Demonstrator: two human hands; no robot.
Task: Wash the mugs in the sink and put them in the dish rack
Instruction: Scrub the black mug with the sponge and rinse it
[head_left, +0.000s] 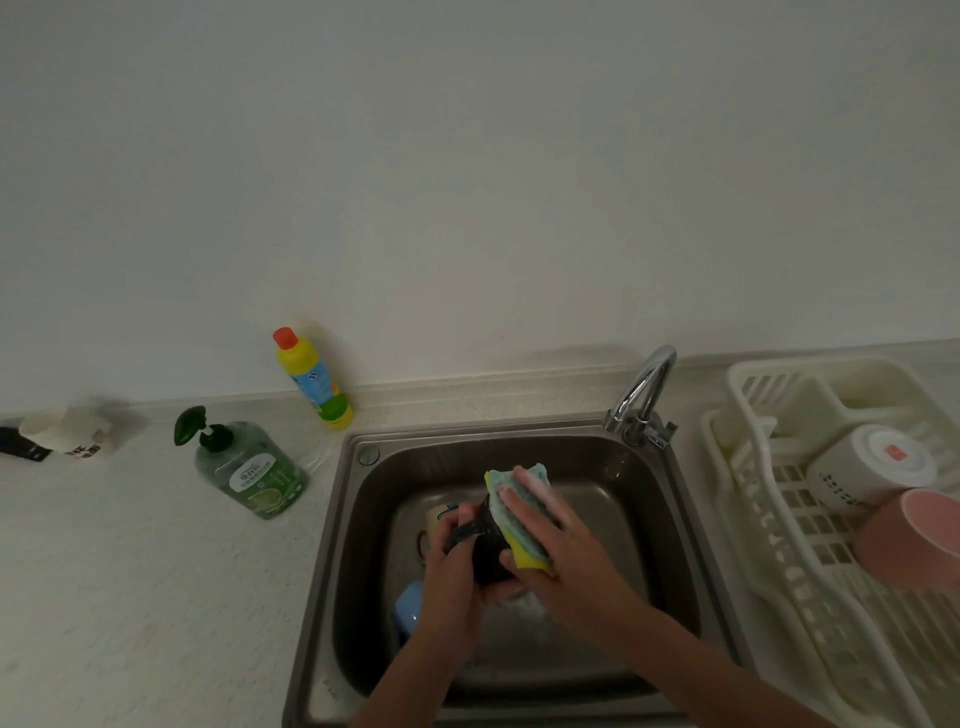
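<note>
Your left hand holds a dark, glossy mug over the middle of the stainless steel sink, its fingers curled round the mug's side near the handle. Your right hand presses a yellow-and-blue scrubbing sponge flat against the mug's other side, fingers straight on top of the sponge and the thumb tucked beneath its yellow edge.

Expect the mug to be rigid, fairly weighty and breakable, and foam low in the basin suggests it is soapy and slick. A grip through the handle or wrapped fully round the body should be safest; a pinch on the rim would likely slip. The sponge is soft and will give under pressure.

Two more mugs wait in the basin: a pale one beside your left fingers and a light blue one lower left. In the white plastic dish rack on the counter to the right lie a white mug and a pink mug.
</note>
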